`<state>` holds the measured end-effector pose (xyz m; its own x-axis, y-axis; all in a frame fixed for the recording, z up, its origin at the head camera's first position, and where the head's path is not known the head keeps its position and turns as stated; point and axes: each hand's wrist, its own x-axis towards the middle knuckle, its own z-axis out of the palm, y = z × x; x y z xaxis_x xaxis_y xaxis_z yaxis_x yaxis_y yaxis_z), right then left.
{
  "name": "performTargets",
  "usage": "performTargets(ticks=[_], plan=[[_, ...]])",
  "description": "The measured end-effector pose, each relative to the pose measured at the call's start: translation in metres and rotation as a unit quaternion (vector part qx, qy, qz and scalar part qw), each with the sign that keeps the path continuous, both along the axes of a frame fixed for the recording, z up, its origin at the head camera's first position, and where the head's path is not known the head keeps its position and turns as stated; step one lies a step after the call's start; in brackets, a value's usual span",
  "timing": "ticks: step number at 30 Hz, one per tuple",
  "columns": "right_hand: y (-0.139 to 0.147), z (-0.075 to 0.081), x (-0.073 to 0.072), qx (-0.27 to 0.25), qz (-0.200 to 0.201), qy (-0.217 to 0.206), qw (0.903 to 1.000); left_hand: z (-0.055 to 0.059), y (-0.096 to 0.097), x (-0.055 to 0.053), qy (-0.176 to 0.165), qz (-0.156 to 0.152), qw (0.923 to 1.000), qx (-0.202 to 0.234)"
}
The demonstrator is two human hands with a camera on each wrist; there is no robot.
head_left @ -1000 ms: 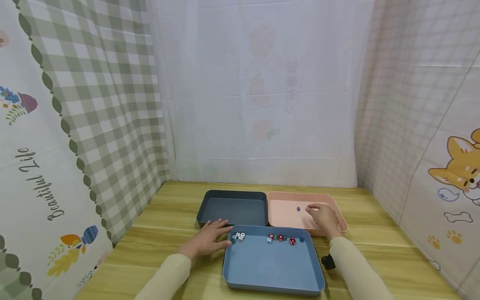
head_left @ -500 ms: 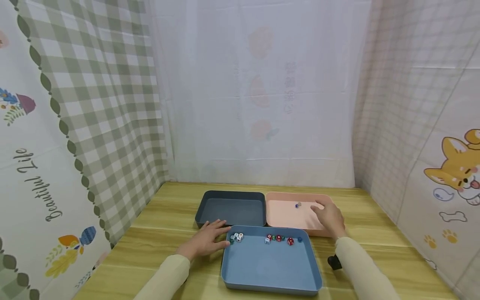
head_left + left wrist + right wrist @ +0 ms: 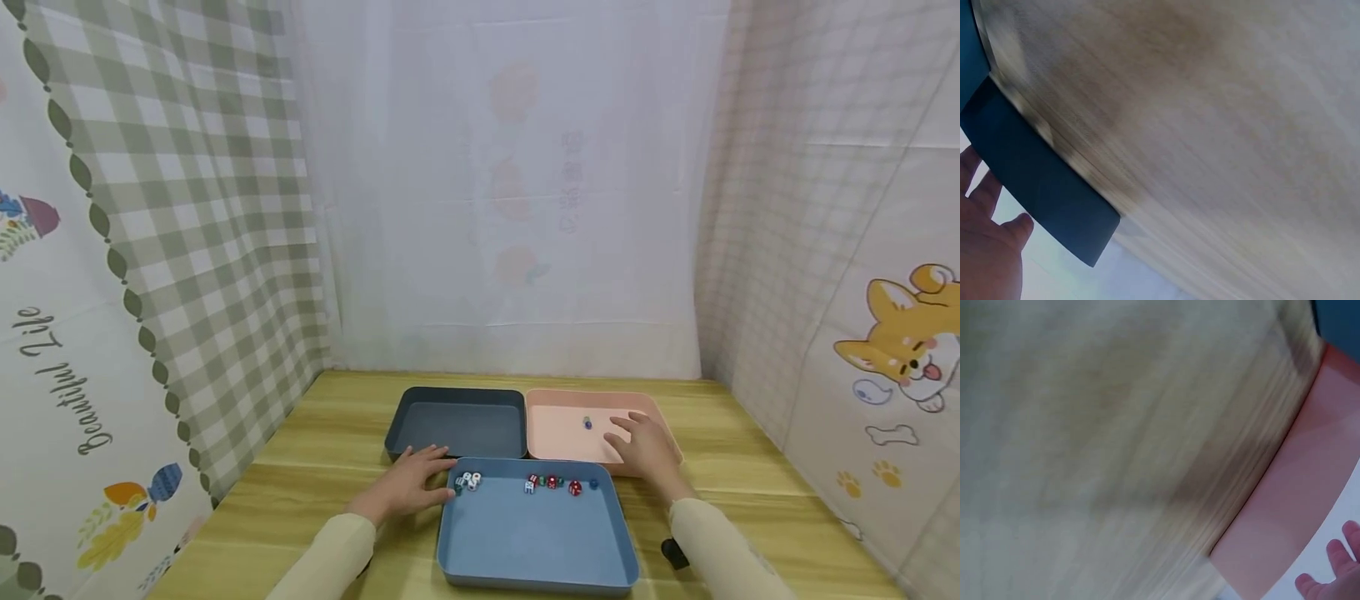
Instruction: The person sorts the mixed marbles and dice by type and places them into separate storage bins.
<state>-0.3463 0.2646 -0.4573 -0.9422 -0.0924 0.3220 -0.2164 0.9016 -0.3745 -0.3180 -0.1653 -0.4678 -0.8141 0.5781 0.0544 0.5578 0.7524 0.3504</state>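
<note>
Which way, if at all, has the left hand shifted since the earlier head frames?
No. In the head view, the left hand keeps its place against the dark slate rectangular tray; both drift slightly left in frame together.

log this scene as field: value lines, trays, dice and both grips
front: blue tray
back left: dark tray
back right: pink tray
blue tray, far left corner: white dice, green die
blue tray, far side: mixed dice in red, white, green, blue
pink tray: blue die, something tiny beside it
left grip: at blue tray's left rim, touch unclear
right grip: over pink tray, no die visible in it
</note>
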Motion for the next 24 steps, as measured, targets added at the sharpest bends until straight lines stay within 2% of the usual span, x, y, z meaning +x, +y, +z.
performTargets(ticks=[6,12,20,24], plan=[[-0.004,0.001,0.009,-0.001,0.01,0.009,0.9999,0.004,0.001,0.001,0.007,0.005,0.9999,-0.006],[-0.007,0.002,0.02,0.019,0.046,0.039,0.998,0.004,0.005,-0.002,0.025,0.017,0.9995,-0.005],[-0.013,-0.006,0.044,-0.004,0.062,0.021,0.9978,0.003,0.009,-0.003,0.038,0.017,0.9991,-0.003],[-0.008,-0.009,0.051,0.003,0.065,0.043,0.997,0.002,0.01,-0.004,0.042,0.02,0.9989,-0.002]])
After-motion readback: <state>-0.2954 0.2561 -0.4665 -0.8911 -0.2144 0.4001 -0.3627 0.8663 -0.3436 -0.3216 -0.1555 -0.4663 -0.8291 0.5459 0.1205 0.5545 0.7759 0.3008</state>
